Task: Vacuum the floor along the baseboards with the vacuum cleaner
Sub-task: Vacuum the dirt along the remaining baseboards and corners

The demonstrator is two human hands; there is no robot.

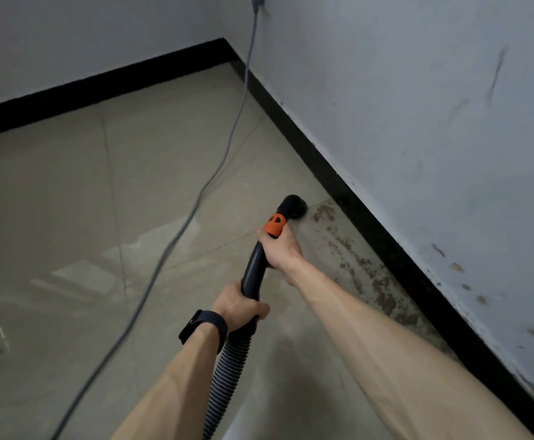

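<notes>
- Head view: the right hand (280, 249) is wrapped round the black wand (254, 262), fingers curled under it and thumb lying along its top, just behind an orange collar (275, 226).
- The left hand (238, 308) grips the same wand lower down, nearer the body, where the wand meets the ribbed hose (227, 369). The two hands are apart, with a bare stretch of wand between them.
- A black band (203, 328) sits on the left wrist.
- The hose runs from under the left hand down between the forearms and out of the bottom edge.
- Just beyond the right hand, past the collar, the wand bends into a black nozzle (294, 206) set down at the tiled floor (69, 201). It is near the black baseboard (370, 223) to the right but not touching it.
- Right of both hands, brown stains (364, 265) speckle the floor along that baseboard, which carries on beside the right forearm.
- Above the baseboard stands a pale, scuffed wall (417, 106).
- Left of the hands, a grey cord (195, 198) hangs from a plug (257, 0) high on the wall beyond the nozzle and crosses the floor toward the bottom edge.
- The baseboard turns the far corner, well beyond both hands, and runs off to the left.
</notes>
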